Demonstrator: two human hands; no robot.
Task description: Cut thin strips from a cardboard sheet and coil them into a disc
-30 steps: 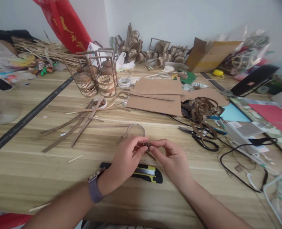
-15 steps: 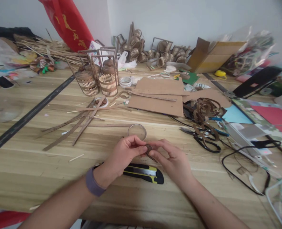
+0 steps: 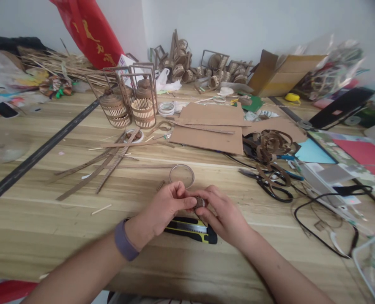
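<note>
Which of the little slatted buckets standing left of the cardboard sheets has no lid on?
The front-right bucket: its pale slatted rim stands open, whereas the front-left bucket and the right-hand rear bucket show brown lids.

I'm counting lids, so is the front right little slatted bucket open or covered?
Open: inner slats show at the uncovered top of the slatted bucket, whereas the left bucket wears a brown lid.

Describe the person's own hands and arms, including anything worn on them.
The left hand and right hand wear no gloves, and no sleeves show on the forearms. A wide, muted purple band circles the left wrist; the right wrist is bare.
</note>
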